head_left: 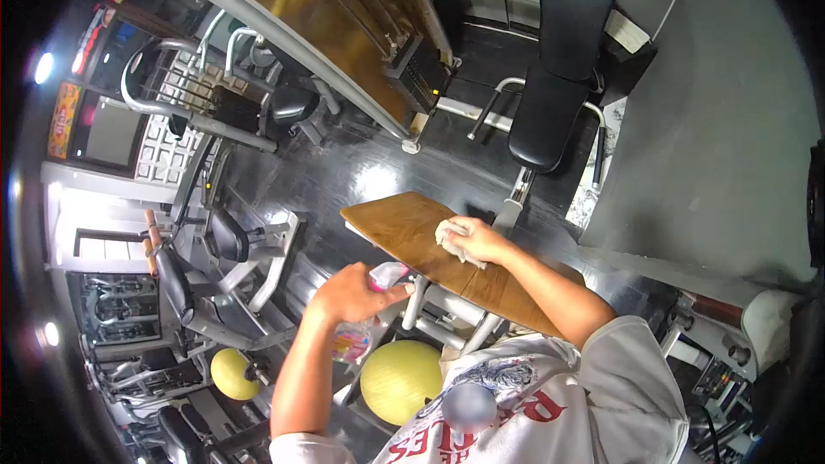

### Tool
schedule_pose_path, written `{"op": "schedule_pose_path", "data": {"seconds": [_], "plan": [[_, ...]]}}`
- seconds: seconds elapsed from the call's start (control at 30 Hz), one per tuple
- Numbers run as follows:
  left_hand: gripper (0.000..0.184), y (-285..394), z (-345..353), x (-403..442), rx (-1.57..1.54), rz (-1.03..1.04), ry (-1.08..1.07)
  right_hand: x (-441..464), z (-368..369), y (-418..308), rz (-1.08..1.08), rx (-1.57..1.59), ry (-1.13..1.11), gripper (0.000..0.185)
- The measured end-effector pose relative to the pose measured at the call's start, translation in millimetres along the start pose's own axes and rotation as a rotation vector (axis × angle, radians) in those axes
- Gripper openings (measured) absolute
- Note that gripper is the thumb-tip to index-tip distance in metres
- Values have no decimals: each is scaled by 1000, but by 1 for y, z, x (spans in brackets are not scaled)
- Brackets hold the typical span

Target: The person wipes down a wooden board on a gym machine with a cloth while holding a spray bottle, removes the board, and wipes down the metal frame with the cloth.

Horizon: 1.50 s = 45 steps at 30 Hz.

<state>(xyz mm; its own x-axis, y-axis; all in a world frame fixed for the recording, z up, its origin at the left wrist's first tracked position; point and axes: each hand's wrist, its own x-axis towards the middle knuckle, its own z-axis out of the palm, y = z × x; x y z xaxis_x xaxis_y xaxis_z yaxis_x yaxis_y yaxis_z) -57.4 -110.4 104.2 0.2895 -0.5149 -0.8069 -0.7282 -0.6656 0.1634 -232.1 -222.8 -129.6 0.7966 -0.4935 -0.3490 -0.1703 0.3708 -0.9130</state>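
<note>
My right hand (478, 241) is closed round a crumpled whitish cloth (450, 239), which rests on the brown wooden board (404, 219) in front of me. My left hand (354, 294) is wrapped round the neck of a clear spray bottle with a pink and white nozzle (388, 275). The bottle's body, with a colourful label (351, 344), hangs below that hand, left of the board's near edge. White metal tubes (417, 302) run beneath the board.
A weight machine with a black padded seat (548, 116) stands beyond the board. Behind my left hand are other gym machines (228, 236). A yellow-green ball (400, 382) lies below the board, with a second one (235, 374) further left. A grey wall (713, 120) rises at the right.
</note>
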Motion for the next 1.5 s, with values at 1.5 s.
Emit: {"op": "schedule_pose_path", "data": {"seconds": [1.5], "plan": [[52,-62,5,95,-1223,332,-4,-28,53,-49,-620,-208,47,24]]}}
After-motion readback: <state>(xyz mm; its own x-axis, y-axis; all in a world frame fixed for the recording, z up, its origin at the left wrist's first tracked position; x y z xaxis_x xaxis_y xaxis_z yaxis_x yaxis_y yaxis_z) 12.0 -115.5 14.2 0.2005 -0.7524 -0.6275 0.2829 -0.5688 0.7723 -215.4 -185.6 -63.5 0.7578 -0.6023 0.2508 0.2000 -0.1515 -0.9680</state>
